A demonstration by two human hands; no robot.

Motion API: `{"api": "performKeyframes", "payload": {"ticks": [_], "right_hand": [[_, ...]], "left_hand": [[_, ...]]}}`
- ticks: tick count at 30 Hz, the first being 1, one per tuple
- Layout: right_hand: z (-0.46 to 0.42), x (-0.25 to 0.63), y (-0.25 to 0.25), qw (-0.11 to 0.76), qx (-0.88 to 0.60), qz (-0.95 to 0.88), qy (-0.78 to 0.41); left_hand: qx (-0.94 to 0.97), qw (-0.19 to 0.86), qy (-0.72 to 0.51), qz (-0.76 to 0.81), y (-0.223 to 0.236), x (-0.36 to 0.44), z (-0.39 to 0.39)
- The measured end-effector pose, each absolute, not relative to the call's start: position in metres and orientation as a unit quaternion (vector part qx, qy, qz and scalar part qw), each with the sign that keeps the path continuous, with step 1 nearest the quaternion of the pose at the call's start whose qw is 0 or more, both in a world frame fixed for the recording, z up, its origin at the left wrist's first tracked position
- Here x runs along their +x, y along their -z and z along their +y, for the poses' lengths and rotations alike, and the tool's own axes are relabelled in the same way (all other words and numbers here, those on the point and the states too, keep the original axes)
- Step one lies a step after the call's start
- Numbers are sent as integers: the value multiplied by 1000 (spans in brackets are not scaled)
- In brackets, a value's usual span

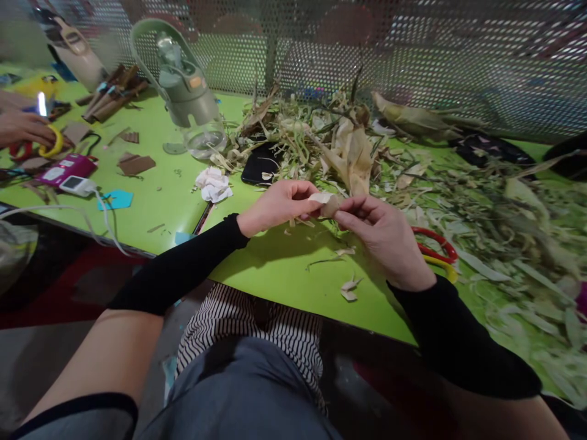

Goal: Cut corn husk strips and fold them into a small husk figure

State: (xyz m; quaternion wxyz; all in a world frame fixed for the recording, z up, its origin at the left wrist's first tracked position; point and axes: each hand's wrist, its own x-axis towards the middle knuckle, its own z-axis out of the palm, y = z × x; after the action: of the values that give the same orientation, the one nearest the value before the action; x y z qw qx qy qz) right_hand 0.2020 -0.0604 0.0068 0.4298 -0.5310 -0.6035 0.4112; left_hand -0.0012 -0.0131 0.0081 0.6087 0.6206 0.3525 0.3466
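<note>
Pinching a small pale husk piece [329,205] between two hands, just above the worktop [257,269] and in front of a loose heap of dry husks [312,131]. Holding its left end with the left hand [287,205], using a narrow grip, pressing thumb and fingers on the piece. Holding its right end with the right hand [389,235], again using a narrow grip, pressing thumb and forefinger on the edge. Wearing black sleeves [183,269] on both forearms.

Having red-and-yellow scissors [453,252] lying just beside the right hand, partly hidden behind it. Having a few small scraps [350,288] lying nearer the body, and a thick spread of greenish shreds [513,299] covering the right side.

Beyond the left hand, showing a black phone [257,164] lying against the heap, a crumpled tissue [213,184] near it, and a bottle [190,91] standing farther back. At the far left, showing another person's hand [22,128] touching a second pair of scissors [59,139], near a purple box [66,170] and a bundle of brown sticks [114,95]. Along the back, showing a perforated screen [413,55] rising behind everything.
</note>
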Motion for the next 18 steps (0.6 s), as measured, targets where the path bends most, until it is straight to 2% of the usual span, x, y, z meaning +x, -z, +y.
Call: {"api": "performKeyframes", "payload": {"ticks": [9, 18], "right_hand": [[-58, 202, -2, 452, -520, -546, -476], [-61, 201, -7, 416, -537, -599, -425]], "left_hand": [[597, 619, -374, 348, -7, 1, -15], [564, 606, -400, 394, -13, -2, -15]]}}
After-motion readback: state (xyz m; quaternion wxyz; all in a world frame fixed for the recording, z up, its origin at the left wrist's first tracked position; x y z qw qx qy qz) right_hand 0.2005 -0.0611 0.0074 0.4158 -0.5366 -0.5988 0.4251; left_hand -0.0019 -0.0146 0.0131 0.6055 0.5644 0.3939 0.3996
